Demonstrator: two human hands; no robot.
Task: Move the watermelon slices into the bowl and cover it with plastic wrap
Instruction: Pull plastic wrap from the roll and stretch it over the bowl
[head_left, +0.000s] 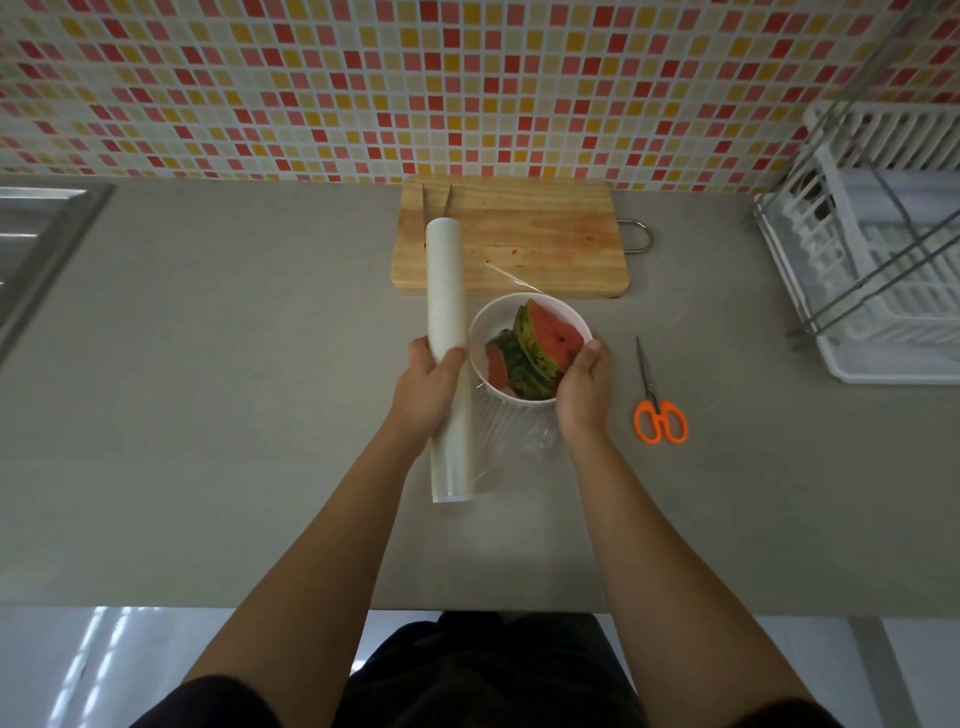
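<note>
A white bowl (485, 325) stands on the grey counter, just in front of the cutting board, with several watermelon slices (545, 343) stacked in it. My left hand (428, 387) grips a long white roll of plastic wrap (445, 291) to the left of the bowl. A clear sheet of plastic film (511, 431) stretches from the roll over the bowl and hangs wrinkled at its near side. My right hand (584, 387) presses the film against the bowl's right rim.
A wooden cutting board (545, 244) with red juice stains lies behind the bowl; a knife (436, 200) rests on its left end. Orange-handled scissors (657, 400) lie to the right. A white dish rack (883, 270) stands far right, a steel sink (36, 239) far left.
</note>
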